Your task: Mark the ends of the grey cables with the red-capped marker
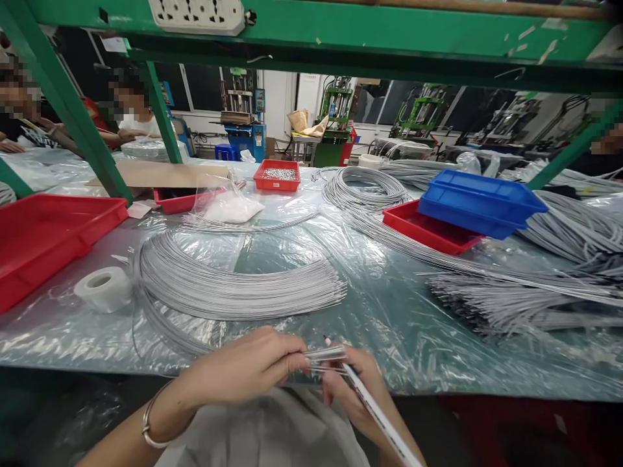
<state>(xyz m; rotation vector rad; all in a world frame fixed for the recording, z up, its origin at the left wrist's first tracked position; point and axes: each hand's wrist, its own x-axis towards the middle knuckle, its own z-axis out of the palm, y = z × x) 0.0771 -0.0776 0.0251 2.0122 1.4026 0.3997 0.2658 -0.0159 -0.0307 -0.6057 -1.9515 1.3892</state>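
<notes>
Head view: a few wires (325, 354) are pinched in the left hand (243, 370); a pen (374, 408) is gripped by the right hand (353, 386). A large bundle (233, 285) lies untouched on the tabletop (389, 311).

Grey wire bundle (233, 285) on clear shiny plastic sheet (389, 311), white tape roll (103, 288), red trays (43, 240) L & centre, blue bin (479, 201) on red tray (428, 230), green rack frame (341, 32), white pen w/ red tip (370, 405).
</notes>
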